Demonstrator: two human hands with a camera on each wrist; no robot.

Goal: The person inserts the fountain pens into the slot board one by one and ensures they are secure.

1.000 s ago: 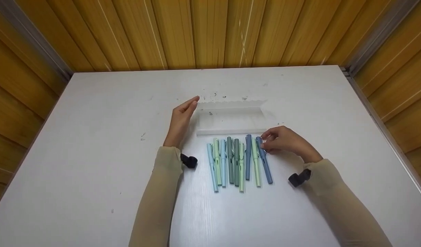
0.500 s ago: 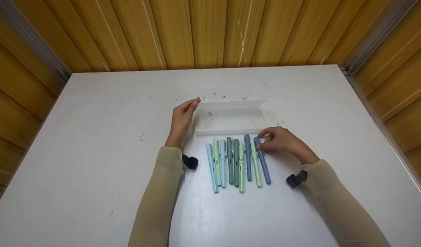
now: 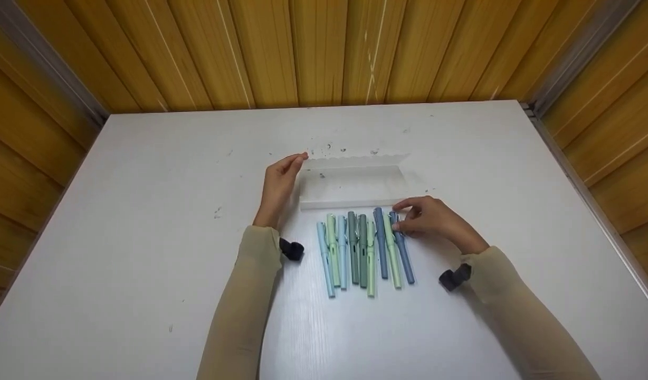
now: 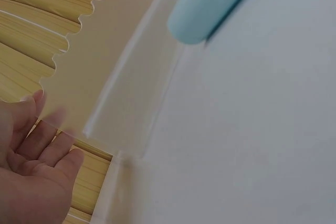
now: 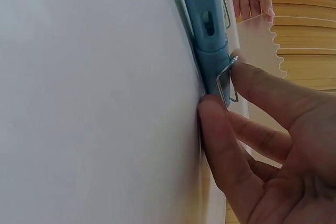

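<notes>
On the bench (image 3: 144,221) I had one clear box (image 3: 350,204), the white surface showing through. My left hand (image 3: 279,182) pinched its flap (image 3: 355,161); my right hand (image 3: 436,219) gripped the rightmost blue pen (image 3: 405,259). Beside the box lay nine pens (image 3: 362,258): two blue, two dark green, three light green, two light blue.

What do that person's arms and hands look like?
The left sleeve and right sleeve are long, plain and tan. Each has a small black gadget at the wrist. The left hand and right hand are bare.
</notes>
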